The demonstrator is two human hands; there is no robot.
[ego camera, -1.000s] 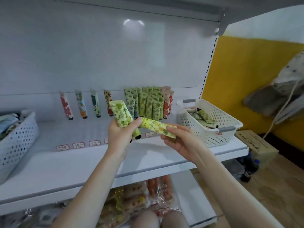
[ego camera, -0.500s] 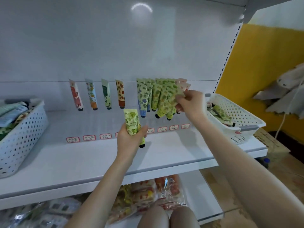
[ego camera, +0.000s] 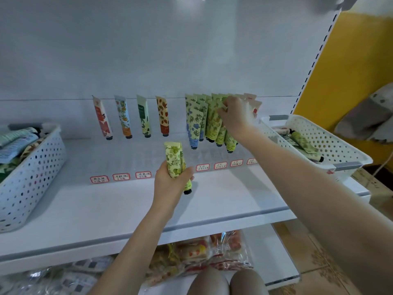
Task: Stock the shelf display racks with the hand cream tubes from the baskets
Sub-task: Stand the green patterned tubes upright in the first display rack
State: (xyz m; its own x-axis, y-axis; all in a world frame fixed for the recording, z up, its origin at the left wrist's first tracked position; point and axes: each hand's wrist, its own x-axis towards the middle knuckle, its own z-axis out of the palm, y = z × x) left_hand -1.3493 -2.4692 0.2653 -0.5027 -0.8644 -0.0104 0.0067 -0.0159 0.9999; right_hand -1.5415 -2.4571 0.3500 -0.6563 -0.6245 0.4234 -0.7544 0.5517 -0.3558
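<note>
My left hand [ego camera: 170,184] holds green hand cream tubes [ego camera: 174,160] upright, cap down, just above the white shelf [ego camera: 119,207]. My right hand [ego camera: 235,116] reaches to the display rack at the back and pinches the top of a green tube [ego camera: 214,122] among the packed rows there. To the left lean four single tubes: red [ego camera: 102,118], blue-orange [ego camera: 123,117], green-white [ego camera: 144,117] and strawberry [ego camera: 163,116]. The right white basket [ego camera: 331,145] holds a few tubes [ego camera: 303,143]; the left white basket [ego camera: 32,173] holds several.
Red-bordered price labels [ego camera: 121,176] line the rack's front edge. Wrapped snack packs [ego camera: 204,254] lie on the lower shelf. A yellow wall [ego camera: 348,67] and a cardboard box [ego camera: 370,182] stand to the right. My knees [ego camera: 227,282] show at the bottom.
My right hand carried a green tube from beside my left hand up to the rack and pushed it further into the green row. My left hand stayed low with its tubes. The view shifted right.
</note>
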